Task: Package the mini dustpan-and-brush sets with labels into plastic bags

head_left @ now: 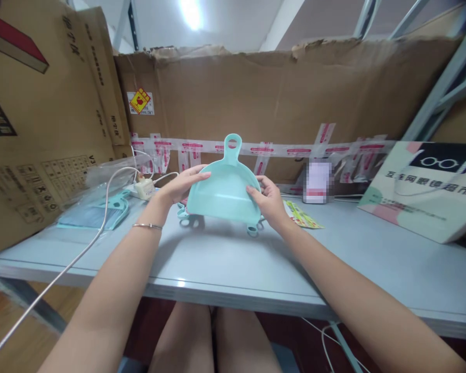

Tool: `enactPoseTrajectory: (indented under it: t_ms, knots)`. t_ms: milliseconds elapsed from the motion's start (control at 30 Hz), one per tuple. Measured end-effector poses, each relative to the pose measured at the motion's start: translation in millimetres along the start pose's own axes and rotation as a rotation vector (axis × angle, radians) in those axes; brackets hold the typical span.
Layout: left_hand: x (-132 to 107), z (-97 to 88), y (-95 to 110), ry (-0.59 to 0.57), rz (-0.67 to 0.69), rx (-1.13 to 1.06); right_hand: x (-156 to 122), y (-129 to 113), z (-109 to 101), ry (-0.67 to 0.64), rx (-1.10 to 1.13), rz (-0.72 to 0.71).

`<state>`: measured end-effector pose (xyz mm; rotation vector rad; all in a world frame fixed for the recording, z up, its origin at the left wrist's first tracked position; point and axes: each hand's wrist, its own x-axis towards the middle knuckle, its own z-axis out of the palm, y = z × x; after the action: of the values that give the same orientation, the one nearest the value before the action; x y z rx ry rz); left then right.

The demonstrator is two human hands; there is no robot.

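Observation:
A mint-green dustpan [226, 189] is held up above the table, its handle with a hole pointing upward. My left hand [184, 182] grips its left edge, thumb on the front face. On the opposite edge, my right hand [270, 198] is closed with the thumb pressed on the inner face. Behind and below the pan, parts of other mint-green items with ring-shaped ends [252, 229] show on the table; the pan hides the rest of them.
A plastic-wrapped mint-green item [97, 213] lies at left beside a white plug adapter [145, 188] and cable. A phone [316, 181] leans at the back near a colourful leaflet [303, 215]. A printed paper bag [423, 191] stands right. Cardboard [225, 98] walls the back.

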<state>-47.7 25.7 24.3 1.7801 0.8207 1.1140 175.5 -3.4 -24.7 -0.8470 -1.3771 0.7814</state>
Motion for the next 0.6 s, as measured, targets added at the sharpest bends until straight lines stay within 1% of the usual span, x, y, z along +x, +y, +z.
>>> enactPoseTrajectory:
  t_ms: [67,100,167,200,267,300,333,367,400,467,533,600]
  knots:
    - [-1,6.4,-9,0.005,-0.062,-0.026,3,1,-2,-0.01,-0.007,-0.001]
    - [-1,9.7,-13,0.027,-0.062,-0.027,5,2,-5,-0.026,-0.025,0.005]
    - [-2,14.5,-19,0.102,-0.019,-0.069,12,3,-14,-0.026,-0.08,-0.002]
    - [-1,15.5,-20,0.146,0.005,-0.101,16,4,-21,0.008,-0.113,-0.022]
    - [0,14.5,-20,0.24,0.033,-0.164,23,8,-38,0.108,-0.229,-0.076]
    - [1,13.0,-20,0.292,0.046,-0.191,26,12,-47,0.135,-0.325,-0.093]
    - [1,11.1,-19,0.34,0.057,-0.211,28,16,-56,0.124,-0.442,-0.095]
    - [2,9.2,-19,0.38,0.066,-0.223,30,21,-63,0.077,-0.57,-0.084]
    - [3,7.5,-20,0.408,0.074,-0.229,31,27,-69,-0.003,-0.692,-0.067]
    - [4,5.0,-21,0.438,0.085,-0.234,31,39,-76,-0.203,-0.873,-0.015]
    - [5,3.9,-23,0.45,0.084,-0.235,31,48,-78,-0.354,-0.975,0.032]
    - [6,3.6,-25,0.454,0.082,-0.233,32,54,-79,-0.414,-1.042,0.054]
